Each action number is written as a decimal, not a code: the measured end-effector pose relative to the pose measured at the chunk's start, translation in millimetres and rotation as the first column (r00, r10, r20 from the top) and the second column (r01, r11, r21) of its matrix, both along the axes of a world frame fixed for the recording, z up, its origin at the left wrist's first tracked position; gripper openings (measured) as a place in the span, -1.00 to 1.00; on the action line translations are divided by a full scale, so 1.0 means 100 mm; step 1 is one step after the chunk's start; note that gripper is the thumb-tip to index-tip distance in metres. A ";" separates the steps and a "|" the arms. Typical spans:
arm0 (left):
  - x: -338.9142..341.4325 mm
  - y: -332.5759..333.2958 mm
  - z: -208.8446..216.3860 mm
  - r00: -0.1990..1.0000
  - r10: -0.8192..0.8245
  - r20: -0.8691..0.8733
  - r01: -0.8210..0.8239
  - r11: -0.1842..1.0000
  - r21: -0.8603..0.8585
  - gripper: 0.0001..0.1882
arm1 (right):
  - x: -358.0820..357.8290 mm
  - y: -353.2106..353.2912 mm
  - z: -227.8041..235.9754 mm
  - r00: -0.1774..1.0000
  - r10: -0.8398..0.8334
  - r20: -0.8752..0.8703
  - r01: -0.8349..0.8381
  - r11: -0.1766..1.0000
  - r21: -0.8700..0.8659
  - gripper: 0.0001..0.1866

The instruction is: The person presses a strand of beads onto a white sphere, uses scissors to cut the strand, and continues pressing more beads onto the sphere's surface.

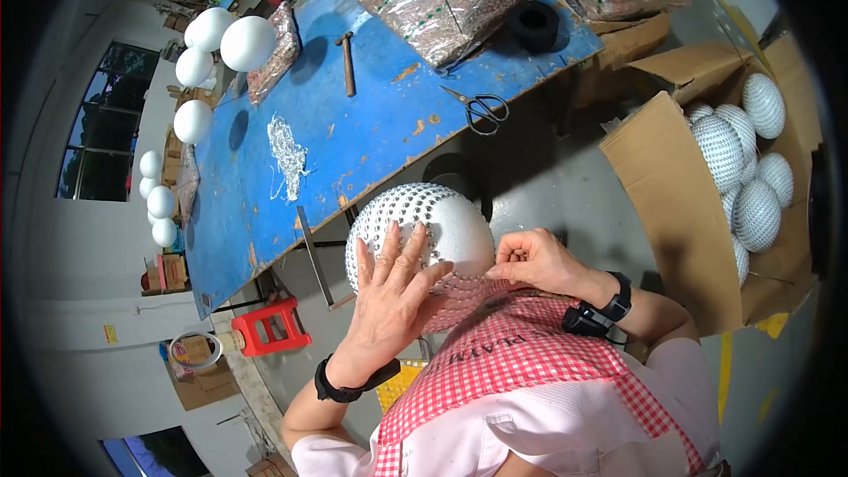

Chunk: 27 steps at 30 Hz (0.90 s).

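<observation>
A large white foam egg (465, 235) rests against my lap, with rows of silver studs covering its left and lower parts. Bare white surface shows on its upper right. My left hand (389, 287) lies on the studded side with fingers spread, steadying rather than gripping it. Close to the egg's right edge, my right hand (541, 263) is closed in a pinch; whatever is between its fingertips is too small to name. On the blue table (353, 137) beyond lie a heap of silver strands (286, 157), black-handled scissors (482, 111) and a hammer (348, 64).
At right an open cardboard box (676, 212) holds several studded eggs (757, 215). Plain white balls (248, 44) line the table's far left. Plastic-wrapped packs (446, 18) and a black tape roll (533, 26) sit farther back. A red stool (272, 327) stands lower left.
</observation>
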State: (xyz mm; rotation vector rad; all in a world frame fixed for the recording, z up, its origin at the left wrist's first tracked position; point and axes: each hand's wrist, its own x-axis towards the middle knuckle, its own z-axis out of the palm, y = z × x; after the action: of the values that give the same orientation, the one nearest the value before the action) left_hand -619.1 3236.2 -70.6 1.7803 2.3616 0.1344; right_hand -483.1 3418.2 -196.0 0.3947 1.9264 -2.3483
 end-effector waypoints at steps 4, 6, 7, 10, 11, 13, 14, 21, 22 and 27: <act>0.00 -0.06 -0.02 0.998 -0.021 0.062 0.015 0.996 0.093 -0.51 | -0.04 -0.04 0.07 0.999 -0.024 -0.021 0.025 0.998 0.053 -0.80; -0.03 -0.08 -0.03 0.998 -0.061 0.023 0.059 0.995 0.075 -0.49 | -0.07 -0.07 0.05 0.998 -0.058 -0.019 0.059 0.997 0.047 -0.77; -0.05 -0.08 -0.03 0.995 -0.100 -0.012 0.101 0.994 0.053 -0.47 | -0.08 -0.07 0.08 0.998 -0.056 -0.020 0.057 0.997 0.049 -0.77; 0.04 0.05 0.09 0.992 0.016 0.122 -0.024 0.998 0.059 -0.45 | -0.08 -0.07 0.18 0.998 -0.061 -0.032 0.068 0.962 0.264 -0.82; 0.05 0.04 0.07 0.993 0.018 0.119 -0.026 0.998 0.061 -0.45 | -0.07 -0.09 0.18 0.994 -0.078 -0.080 0.098 0.952 0.289 -0.83; 0.04 0.00 0.02 0.998 -0.034 -0.045 0.036 0.999 0.040 -0.44 | -0.05 -0.12 0.19 0.987 -0.092 -0.130 0.129 0.940 0.315 -0.84; 0.05 -0.01 0.03 0.997 -0.042 -0.057 0.045 0.997 0.057 -0.49 | -0.04 -0.13 0.20 0.991 -0.100 -0.088 0.118 0.964 0.239 -0.84; -0.10 -0.17 0.16 0.998 -0.057 0.019 0.054 0.993 0.109 -0.53 | -0.05 -0.21 0.29 0.992 -0.118 -0.036 0.122 0.982 0.147 -0.82; -0.10 -0.18 0.19 0.999 -0.052 0.015 0.050 0.992 0.115 -0.53 | -0.06 -0.22 0.32 0.993 -0.114 -0.040 0.118 0.981 0.153 -0.82; -0.03 -0.15 0.35 0.993 -0.116 0.019 0.114 0.989 0.098 -0.58 | -0.09 -0.28 0.47 0.999 -0.012 0.033 0.019 0.980 -0.199 -0.82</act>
State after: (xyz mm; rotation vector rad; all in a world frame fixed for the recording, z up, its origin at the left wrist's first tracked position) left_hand -622.6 3221.0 -35.3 1.9420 2.2648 0.2568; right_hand -492.5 3390.5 -148.8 0.4284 1.6595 -2.4978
